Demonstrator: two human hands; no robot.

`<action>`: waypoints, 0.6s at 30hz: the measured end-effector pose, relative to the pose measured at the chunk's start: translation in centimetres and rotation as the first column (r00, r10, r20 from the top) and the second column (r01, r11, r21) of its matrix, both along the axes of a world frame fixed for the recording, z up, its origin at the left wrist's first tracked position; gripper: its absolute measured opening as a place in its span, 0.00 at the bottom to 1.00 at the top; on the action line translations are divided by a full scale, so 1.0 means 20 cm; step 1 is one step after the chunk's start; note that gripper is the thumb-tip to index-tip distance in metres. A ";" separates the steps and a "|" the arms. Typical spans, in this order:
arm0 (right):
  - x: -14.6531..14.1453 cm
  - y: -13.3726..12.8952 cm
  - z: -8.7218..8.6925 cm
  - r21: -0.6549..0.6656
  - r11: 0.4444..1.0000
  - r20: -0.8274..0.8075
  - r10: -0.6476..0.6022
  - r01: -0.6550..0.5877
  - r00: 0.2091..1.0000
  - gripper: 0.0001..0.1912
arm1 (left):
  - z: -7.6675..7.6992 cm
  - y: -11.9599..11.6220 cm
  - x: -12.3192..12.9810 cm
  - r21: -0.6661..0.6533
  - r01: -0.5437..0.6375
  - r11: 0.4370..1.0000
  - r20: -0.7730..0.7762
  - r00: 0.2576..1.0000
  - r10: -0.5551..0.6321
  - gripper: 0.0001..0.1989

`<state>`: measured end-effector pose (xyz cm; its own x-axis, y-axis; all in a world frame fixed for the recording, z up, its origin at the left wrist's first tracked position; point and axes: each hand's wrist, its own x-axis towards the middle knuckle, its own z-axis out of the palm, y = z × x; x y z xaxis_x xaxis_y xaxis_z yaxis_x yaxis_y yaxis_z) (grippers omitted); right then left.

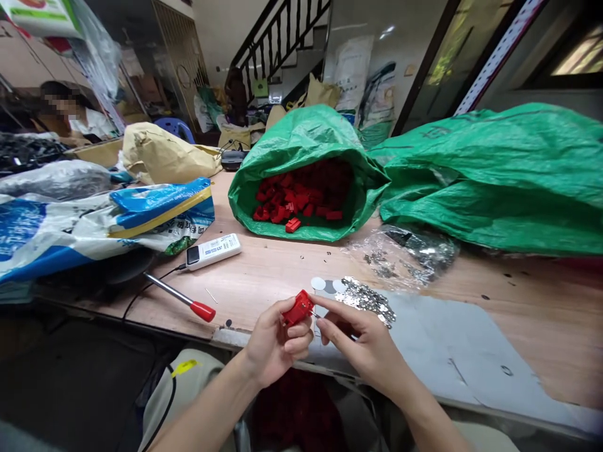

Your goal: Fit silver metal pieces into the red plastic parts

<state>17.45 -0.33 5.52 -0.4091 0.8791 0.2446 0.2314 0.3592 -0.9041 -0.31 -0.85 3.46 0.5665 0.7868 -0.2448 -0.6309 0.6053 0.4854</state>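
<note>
My left hand (277, 345) is closed round a small red plastic housing (298, 308), held up over the table's front edge. Close beside it, my right hand (360, 339) pinches a small metal piece (316, 315) against the housing's right side. How far that piece sits inside the housing cannot be made out. Just behind my right hand, a pile of small flat metal pieces (367, 301) lies on a grey sheet (433, 345). Many similar red plastic parts (296, 198) fill the open mouth of a green woven sack (311, 141) farther back.
A lever with a red grip (202, 311), a white handheld device with a cable (214, 251) and a blue-and-white bag (94, 226) are on the left. A clear plastic bag of metal pieces (405, 254) and another green sack (499, 176) occupy the right. A person (80, 113) sits far left.
</note>
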 end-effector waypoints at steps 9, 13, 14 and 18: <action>-0.04 -0.04 -0.01 0.235 0.971 0.001 -0.053 0.052 0.999 0.17 | -0.04 0.00 0.02 0.061 -0.065 0.996 -0.108 0.992 0.071 0.30; -0.05 -0.04 -0.04 0.149 0.974 -0.087 -0.159 0.170 0.983 0.14 | -0.02 -0.01 0.01 0.222 -0.087 0.971 -0.104 0.988 0.112 0.27; -0.04 -0.02 -0.06 0.077 0.968 -0.123 -0.228 0.238 0.966 0.13 | -0.01 -0.02 0.00 0.273 -0.059 0.960 -0.108 0.990 0.092 0.28; 0.10 0.11 -0.08 -0.226 0.844 -0.271 -0.534 0.487 0.801 0.20 | 0.02 -0.09 -0.04 0.535 0.301 0.789 -0.417 0.907 -0.064 0.30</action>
<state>19.39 1.78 3.91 0.1856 0.9725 0.1406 0.0440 0.1347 -0.9899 -1.05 -2.65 3.94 0.6788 0.7343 0.0054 -0.2466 0.2210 0.9436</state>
